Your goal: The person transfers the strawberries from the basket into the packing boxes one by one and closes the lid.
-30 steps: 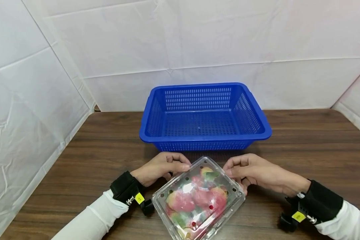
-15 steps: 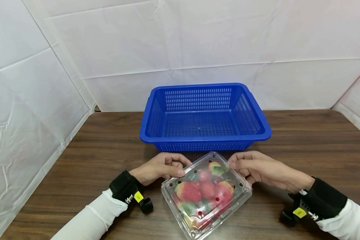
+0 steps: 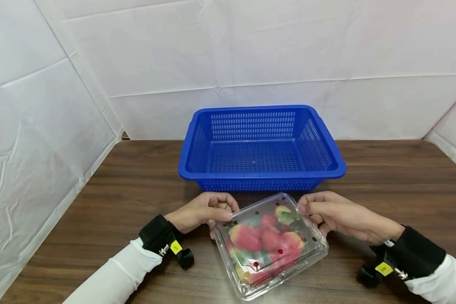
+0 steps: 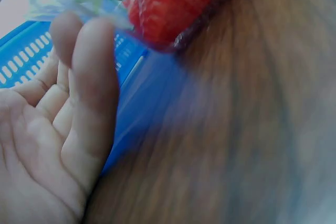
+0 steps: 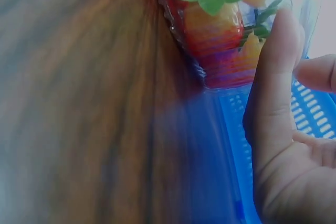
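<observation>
A clear plastic clamshell box point(image 3: 314, 258) lies at a slant near the front of the table in the head view. Through its lid show several red and yellow strawberries point(image 3: 271, 240) with green leaves. My left hand point(image 3: 205, 213) pinches the box's left corner, thumb on the upper rim. On the upper right side, my right hand point(image 3: 340, 216) holds the edge between thumb and fingers. The left wrist view catches one red strawberry point(image 4: 176, 6) beyond the thumb. A yellow-red strawberry point(image 5: 215, 32) with leaves appears in the right wrist view.
Directly behind the box stands a blue perforated plastic basket point(image 3: 262, 174) with nothing in it. Both rest on a brown wood-grain table point(image 3: 137, 181). White sheeting point(image 3: 270, 46) closes off the back and sides.
The box has slid to the right and turned slightly, its far corner now further right. My right hand has moved right along with it; the left hand has stayed nearly in place.
</observation>
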Demonstrator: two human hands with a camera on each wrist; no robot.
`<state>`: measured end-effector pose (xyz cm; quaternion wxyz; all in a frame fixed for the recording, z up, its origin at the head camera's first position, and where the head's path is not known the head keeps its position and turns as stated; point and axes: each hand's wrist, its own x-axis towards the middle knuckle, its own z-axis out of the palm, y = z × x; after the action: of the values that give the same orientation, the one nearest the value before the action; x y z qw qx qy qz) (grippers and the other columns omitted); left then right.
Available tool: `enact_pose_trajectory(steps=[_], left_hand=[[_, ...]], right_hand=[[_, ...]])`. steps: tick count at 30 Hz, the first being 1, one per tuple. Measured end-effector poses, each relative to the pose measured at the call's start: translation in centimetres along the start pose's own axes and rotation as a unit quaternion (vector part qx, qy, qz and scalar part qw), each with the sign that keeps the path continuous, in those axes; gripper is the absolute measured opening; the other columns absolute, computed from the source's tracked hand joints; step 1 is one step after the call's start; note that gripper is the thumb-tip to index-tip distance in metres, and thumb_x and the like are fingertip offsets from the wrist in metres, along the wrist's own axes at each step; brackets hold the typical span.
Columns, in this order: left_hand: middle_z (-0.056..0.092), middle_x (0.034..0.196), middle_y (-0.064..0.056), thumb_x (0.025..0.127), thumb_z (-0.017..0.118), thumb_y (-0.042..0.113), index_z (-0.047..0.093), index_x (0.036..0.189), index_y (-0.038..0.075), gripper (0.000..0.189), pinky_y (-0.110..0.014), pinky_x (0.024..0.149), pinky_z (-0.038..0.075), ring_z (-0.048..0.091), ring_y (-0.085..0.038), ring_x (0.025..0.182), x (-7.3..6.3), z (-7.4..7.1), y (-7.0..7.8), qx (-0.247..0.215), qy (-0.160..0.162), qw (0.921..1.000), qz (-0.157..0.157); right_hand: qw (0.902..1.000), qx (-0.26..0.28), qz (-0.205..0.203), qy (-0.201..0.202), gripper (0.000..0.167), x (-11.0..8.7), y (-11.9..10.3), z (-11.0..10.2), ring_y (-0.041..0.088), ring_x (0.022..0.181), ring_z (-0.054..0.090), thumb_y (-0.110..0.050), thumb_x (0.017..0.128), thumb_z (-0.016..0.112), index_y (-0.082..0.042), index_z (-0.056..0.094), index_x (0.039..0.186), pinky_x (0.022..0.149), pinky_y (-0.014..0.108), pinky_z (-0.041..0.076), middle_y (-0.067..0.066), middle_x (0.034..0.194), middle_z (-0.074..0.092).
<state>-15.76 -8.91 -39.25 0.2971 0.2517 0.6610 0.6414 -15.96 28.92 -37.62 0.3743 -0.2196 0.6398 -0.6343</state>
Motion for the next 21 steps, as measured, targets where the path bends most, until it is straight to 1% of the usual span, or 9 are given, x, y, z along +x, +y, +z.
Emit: enact_pose_trajectory(steps=[2,4,8,11,14,17,21], left_hand=[[0.063,0.084,-0.004,0.093,0.076,0.025,0.058,0.120,-0.002,0.042,-0.026,0.051,0.057,0.058,-0.009,0.058,-0.2,-0.3,0.1,-0.011,-0.022,0.9997,-0.001],[0.065,0.085,-0.006,0.092,0.078,0.025,0.055,0.123,-0.002,0.048,-0.030,0.052,0.059,0.061,-0.011,0.057,-0.5,-0.6,0.3,-0.020,-0.031,0.9992,-0.014],[0.069,0.085,-0.006,0.092,0.080,0.022,0.049,0.126,-0.003,0.052,-0.034,0.058,0.062,0.070,-0.017,0.063,-1.0,-0.8,0.6,-0.031,-0.029,0.9981,-0.044],[0.071,0.084,-0.010,0.095,0.077,0.017,0.046,0.124,-0.003,0.047,-0.036,0.061,0.064,0.075,-0.023,0.069,-1.5,-0.8,0.8,-0.041,-0.024,0.9976,-0.051],[0.073,0.085,-0.015,0.098,0.073,0.012,0.051,0.117,-0.004,0.034,-0.035,0.063,0.064,0.077,-0.024,0.073,-2.1,-0.6,0.7,-0.041,-0.033,0.9971,-0.054],[0.076,0.087,-0.020,0.100,0.071,0.011,0.061,0.108,-0.005,0.020,-0.034,0.064,0.064,0.077,-0.023,0.075,-2.6,-0.2,0.5,-0.035,-0.061,0.9959,-0.057],[0.077,0.091,-0.023,0.103,0.069,0.015,0.069,0.102,-0.004,0.018,-0.033,0.066,0.064,0.078,-0.021,0.077,-2.8,0.2,0.5,-0.035,-0.094,0.9926,-0.069]], right_hand=[[1.0000,0.003,-0.003,0.002,0.015,-0.3,0.1,-0.3,0.011,0.074,0.060,-0.010,0.111,0.046,-0.008,0.059,0.104,0.062,0.027,0.057,0.000,0.091,0.056],[0.9999,0.010,-0.007,0.002,0.018,-0.5,0.1,-0.5,0.011,0.075,0.060,-0.012,0.113,0.045,-0.008,0.059,0.104,0.063,0.027,0.058,0.001,0.091,0.057],[0.9994,0.028,-0.020,-0.009,0.021,-0.7,0.2,-0.8,0.012,0.078,0.063,-0.012,0.115,0.042,-0.007,0.061,0.107,0.067,0.029,0.061,0.002,0.093,0.061],[0.9987,0.041,-0.025,-0.016,0.022,-0.9,0.3,-0.7,0.013,0.079,0.066,-0.011,0.115,0.041,-0.004,0.061,0.110,0.070,0.032,0.063,0.004,0.094,0.063],[0.9986,0.048,-0.019,-0.014,0.021,-1.0,0.3,-0.5,0.014,0.081,0.068,-0.012,0.115,0.041,-0.004,0.060,0.112,0.073,0.034,0.064,0.004,0.094,0.063],[0.9989,0.045,-0.013,-0.006,0.020,-1.1,0.5,-0.4,0.015,0.082,0.069,-0.013,0.115,0.042,-0.005,0.059,0.111,0.073,0.035,0.064,0.003,0.095,0.063],[0.9992,0.039,-0.010,0.008,0.019,-1.2,0.7,-0.2,0.015,0.082,0.069,-0.014,0.115,0.043,-0.006,0.059,0.111,0.073,0.035,0.063,0.004,0.095,0.064]])
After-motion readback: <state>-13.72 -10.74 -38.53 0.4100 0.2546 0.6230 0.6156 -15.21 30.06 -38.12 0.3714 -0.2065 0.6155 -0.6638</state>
